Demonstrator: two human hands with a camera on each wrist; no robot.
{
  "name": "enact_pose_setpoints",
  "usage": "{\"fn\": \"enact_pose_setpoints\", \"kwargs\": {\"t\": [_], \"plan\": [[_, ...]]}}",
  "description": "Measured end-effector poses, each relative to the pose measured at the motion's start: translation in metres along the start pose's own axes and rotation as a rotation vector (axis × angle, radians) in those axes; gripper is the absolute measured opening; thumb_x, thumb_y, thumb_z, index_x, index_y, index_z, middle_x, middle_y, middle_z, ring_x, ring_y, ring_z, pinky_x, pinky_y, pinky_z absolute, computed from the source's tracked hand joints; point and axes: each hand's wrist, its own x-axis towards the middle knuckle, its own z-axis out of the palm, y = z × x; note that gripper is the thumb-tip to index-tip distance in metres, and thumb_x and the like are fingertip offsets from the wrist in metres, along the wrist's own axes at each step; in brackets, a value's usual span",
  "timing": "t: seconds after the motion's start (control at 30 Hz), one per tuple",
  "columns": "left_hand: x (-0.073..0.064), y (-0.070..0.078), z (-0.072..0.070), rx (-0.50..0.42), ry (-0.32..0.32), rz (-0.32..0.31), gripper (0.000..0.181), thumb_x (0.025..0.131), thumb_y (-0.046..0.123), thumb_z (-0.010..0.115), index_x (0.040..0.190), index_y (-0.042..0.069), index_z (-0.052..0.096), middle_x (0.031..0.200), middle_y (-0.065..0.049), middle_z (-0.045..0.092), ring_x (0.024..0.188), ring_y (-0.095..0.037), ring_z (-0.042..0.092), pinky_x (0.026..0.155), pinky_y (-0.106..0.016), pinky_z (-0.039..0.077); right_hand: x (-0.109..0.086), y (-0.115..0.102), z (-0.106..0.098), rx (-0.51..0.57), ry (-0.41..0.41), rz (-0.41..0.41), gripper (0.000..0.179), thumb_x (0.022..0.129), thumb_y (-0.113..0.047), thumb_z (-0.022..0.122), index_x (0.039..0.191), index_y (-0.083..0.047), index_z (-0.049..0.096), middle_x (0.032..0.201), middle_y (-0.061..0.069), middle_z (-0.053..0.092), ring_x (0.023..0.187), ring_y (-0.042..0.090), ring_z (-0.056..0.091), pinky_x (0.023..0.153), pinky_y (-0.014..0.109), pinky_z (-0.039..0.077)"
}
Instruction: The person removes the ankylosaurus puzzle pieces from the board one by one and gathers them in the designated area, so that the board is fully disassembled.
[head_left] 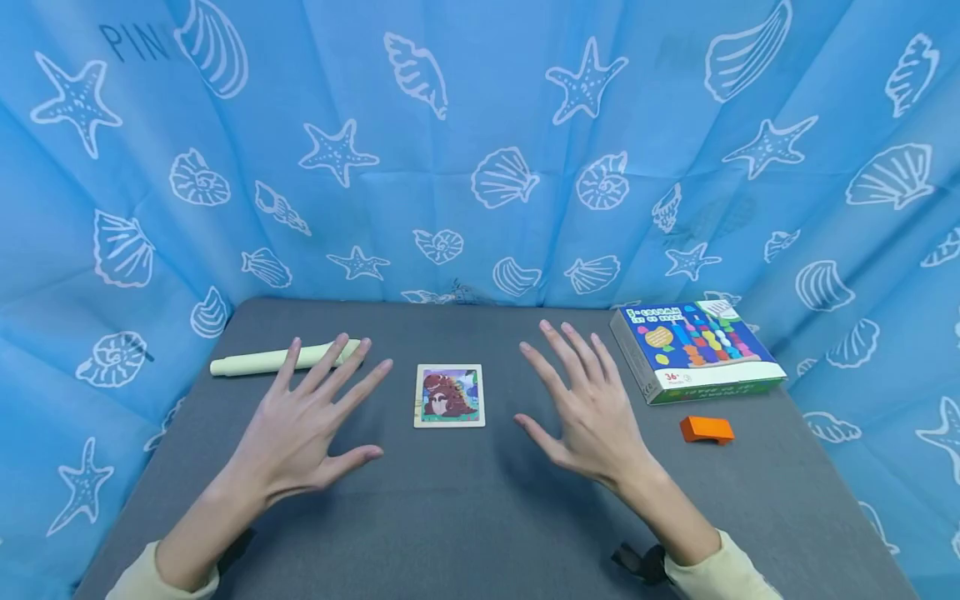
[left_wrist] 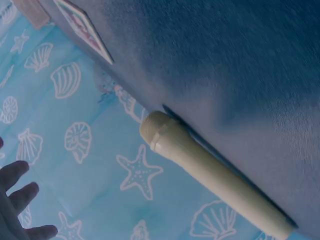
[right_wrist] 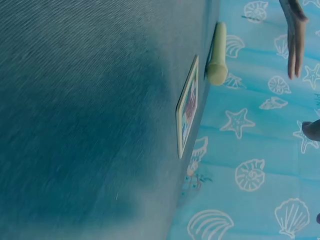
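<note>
Both hands are held above the grey table with fingers spread and nothing in them. My left hand point(head_left: 311, 429) overlaps part of a pale yellow-green microphone point(head_left: 262, 361) in the head view; the left wrist view shows the whole microphone point(left_wrist: 200, 167) lying on the table, its mesh head toward the middle. Between the hands lies a small square picture puzzle point(head_left: 450, 396) with a brown dinosaur in a light frame. My right hand point(head_left: 592, 417) is to the right of that puzzle. An orange block point(head_left: 707, 429) with a notch underneath sits farther right.
A blue and white toy box point(head_left: 697, 350) printed with colourful shapes stands at the back right of the table point(head_left: 420, 517). Behind and around the table hangs a blue curtain point(head_left: 465, 100) with white shells and starfish.
</note>
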Motion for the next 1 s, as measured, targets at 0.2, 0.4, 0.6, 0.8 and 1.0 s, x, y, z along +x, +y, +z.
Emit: {"fn": "enact_pose_setpoints", "kwargs": {"t": [0.2, 0.4, 0.6, 0.8, 1.0], "plan": [[0.004, 0.003, 0.007, -0.024, -0.014, -0.022, 0.092, 0.100, 0.087, 0.036, 0.172, 0.029, 0.034, 0.178, -0.009, 0.038, 0.163, -0.037, 0.038, 0.134, -0.071, 0.017, 0.010, -0.010, 0.010, 0.102, 0.005, 0.007, 0.092, 0.084, -0.045, 0.086, 0.162, -0.016, 0.047, 0.172, 0.017, 0.042, 0.154, 0.044, 0.045, 0.123, 0.070, 0.040], [0.010, 0.008, 0.013, -0.051, -0.053, -0.059, 0.084, 0.102, 0.079, 0.047, 0.168, 0.028, 0.044, 0.170, -0.008, 0.051, 0.157, -0.034, 0.049, 0.130, -0.070, 0.030, 0.018, -0.021, 0.023, 0.243, -0.026, 0.064, 0.081, 0.088, -0.037, 0.089, 0.157, -0.013, 0.053, 0.165, 0.016, 0.051, 0.147, 0.039, 0.054, 0.113, 0.064, 0.051], [0.020, 0.021, 0.019, -0.085, -0.168, -0.101, 0.078, 0.101, 0.075, 0.055, 0.161, 0.025, 0.055, 0.161, -0.009, 0.061, 0.151, -0.034, 0.057, 0.126, -0.070, 0.038, 0.031, -0.029, 0.036, 0.428, -0.104, 0.164, 0.065, 0.094, -0.031, 0.086, 0.149, -0.010, 0.059, 0.148, 0.013, 0.065, 0.133, 0.031, 0.064, 0.107, 0.055, 0.059], [0.031, 0.033, 0.026, -0.161, -0.329, -0.124, 0.069, 0.102, 0.063, 0.066, 0.155, 0.019, 0.062, 0.155, -0.012, 0.066, 0.145, -0.036, 0.061, 0.121, -0.069, 0.044, 0.053, -0.033, 0.061, 0.776, -0.248, 0.282, 0.041, 0.100, -0.014, 0.079, 0.136, -0.003, 0.066, 0.126, 0.016, 0.076, 0.111, 0.032, 0.075, 0.093, 0.056, 0.064], [0.044, 0.040, 0.034, -0.292, -0.544, -0.175, 0.062, 0.106, 0.048, 0.068, 0.158, 0.015, 0.058, 0.162, -0.015, 0.059, 0.150, -0.041, 0.056, 0.121, -0.071, 0.043, 0.072, -0.030, 0.098, 0.872, -0.389, 0.291, 0.031, 0.102, -0.012, 0.075, 0.129, 0.001, 0.069, 0.113, 0.015, 0.079, 0.105, 0.030, 0.077, 0.087, 0.042, 0.065]]}}
